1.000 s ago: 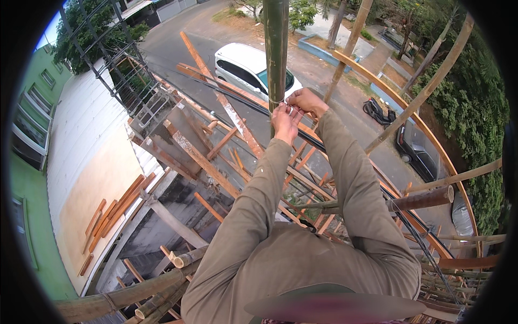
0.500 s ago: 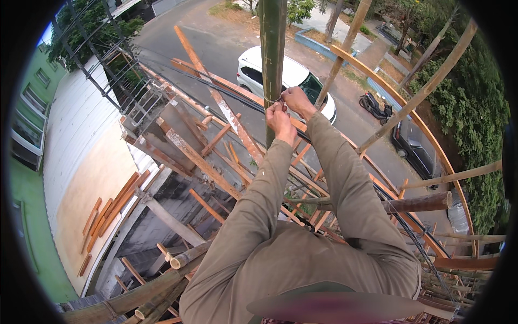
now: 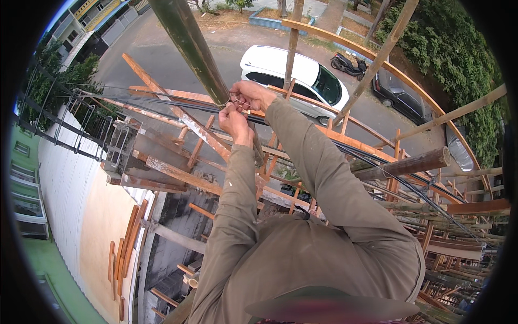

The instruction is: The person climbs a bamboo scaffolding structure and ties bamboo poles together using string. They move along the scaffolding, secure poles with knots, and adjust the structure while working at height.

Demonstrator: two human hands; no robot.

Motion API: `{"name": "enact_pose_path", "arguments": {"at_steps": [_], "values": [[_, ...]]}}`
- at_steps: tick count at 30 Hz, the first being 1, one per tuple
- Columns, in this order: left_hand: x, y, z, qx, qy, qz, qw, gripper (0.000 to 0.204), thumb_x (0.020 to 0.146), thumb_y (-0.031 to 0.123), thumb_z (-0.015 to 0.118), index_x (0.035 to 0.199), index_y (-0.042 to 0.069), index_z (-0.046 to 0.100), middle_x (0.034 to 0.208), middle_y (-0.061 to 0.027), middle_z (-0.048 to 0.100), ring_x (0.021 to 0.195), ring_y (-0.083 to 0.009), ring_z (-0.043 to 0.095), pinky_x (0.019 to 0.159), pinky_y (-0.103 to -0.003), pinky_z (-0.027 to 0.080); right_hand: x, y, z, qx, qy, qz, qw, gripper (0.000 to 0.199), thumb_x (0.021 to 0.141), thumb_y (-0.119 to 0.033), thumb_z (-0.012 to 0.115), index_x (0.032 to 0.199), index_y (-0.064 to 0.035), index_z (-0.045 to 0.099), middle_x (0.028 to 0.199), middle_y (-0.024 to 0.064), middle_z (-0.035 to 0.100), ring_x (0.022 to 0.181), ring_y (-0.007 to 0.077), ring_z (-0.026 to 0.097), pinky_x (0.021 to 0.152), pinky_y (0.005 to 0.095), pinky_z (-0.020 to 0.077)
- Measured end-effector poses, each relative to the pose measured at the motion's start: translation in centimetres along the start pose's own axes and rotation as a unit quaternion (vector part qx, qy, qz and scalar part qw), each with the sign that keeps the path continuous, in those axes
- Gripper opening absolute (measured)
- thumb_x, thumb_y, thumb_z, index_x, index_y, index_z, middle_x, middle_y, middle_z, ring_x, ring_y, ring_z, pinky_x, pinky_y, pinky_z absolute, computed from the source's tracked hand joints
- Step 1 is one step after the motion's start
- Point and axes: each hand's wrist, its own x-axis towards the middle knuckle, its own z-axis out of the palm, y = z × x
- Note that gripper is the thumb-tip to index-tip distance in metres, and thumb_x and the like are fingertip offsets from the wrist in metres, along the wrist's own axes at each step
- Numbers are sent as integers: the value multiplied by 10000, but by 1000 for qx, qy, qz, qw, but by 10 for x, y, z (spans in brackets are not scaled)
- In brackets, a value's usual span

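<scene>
A thick dark-green bamboo pole (image 3: pixel 191 51) leans in from the top and comes down to my hands. Round it runs a thin pale tie, which looks like wire (image 3: pixel 229 102). My left hand (image 3: pixel 236 125) is closed against the pole's near side, thumb and fingers pinching the tie. Just above it, on the right, my right hand (image 3: pixel 253 96) also pinches the tie with bent fingers. The fingertips nearly meet, and the tie's ends are partly hidden between them. Both forearms reach up in loose brown sleeves.
Below lie crossing timber planks (image 3: pixel 202 132), black cables (image 3: pixel 178 103) and a grey block wall (image 3: pixel 175 216). A cut bamboo pole (image 3: pixel 410 163) juts out at the right. Planks rest on a pale roof (image 3: pixel 97 216) at left. A white car (image 3: pixel 286 70) stands on the street.
My view has turned, so the pole now slants and my hands appear farther left. Both hands stay at the tie; the right fingers have shifted closer over the left ones.
</scene>
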Motion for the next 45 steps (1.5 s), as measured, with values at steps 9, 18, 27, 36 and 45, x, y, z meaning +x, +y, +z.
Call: {"name": "enact_pose_path", "arguments": {"at_steps": [9,18,27,36,45], "values": [[3,14,-21,135,0,94,986,343,949,286,692,1029,-2,524,971,-84,598,842,-143,589,671,-282,503,-7,6,-1,53,-21,-3,998,223,941,-200,582,758,-72,585,580,-1,463,417,92,376,384,275,312],[52,100,-4,175,-210,331,903,772,844,333,839,1376,-42,423,1347,-174,480,1277,-261,477,1054,-401,401,-8,7,3,-78,46,-109,990,203,956,-215,624,850,-44,648,730,30,613,605,116,524,535,296,424],[48,140,58,137,-284,386,867,493,817,124,851,1166,-18,534,1031,-107,666,906,-160,659,778,-291,544,-95,77,49,-58,59,-236,968,185,996,-153,598,1083,-11,678,973,53,675,778,89,577,699,285,495],[48,139,60,138,-293,403,856,425,832,32,790,1153,-31,520,973,-102,660,863,-169,673,748,-298,558,-29,84,79,515,103,-172,833,193,985,-149,598,1137,-32,624,982,44,594,879,146,556,801,341,493],[51,137,56,115,-304,393,860,389,834,33,791,1110,-26,524,910,-88,682,811,-146,667,702,-285,538,-17,81,94,529,159,-192,811,135,976,-172,579,929,-46,586,903,73,576,865,202,566,812,389,510]]}}
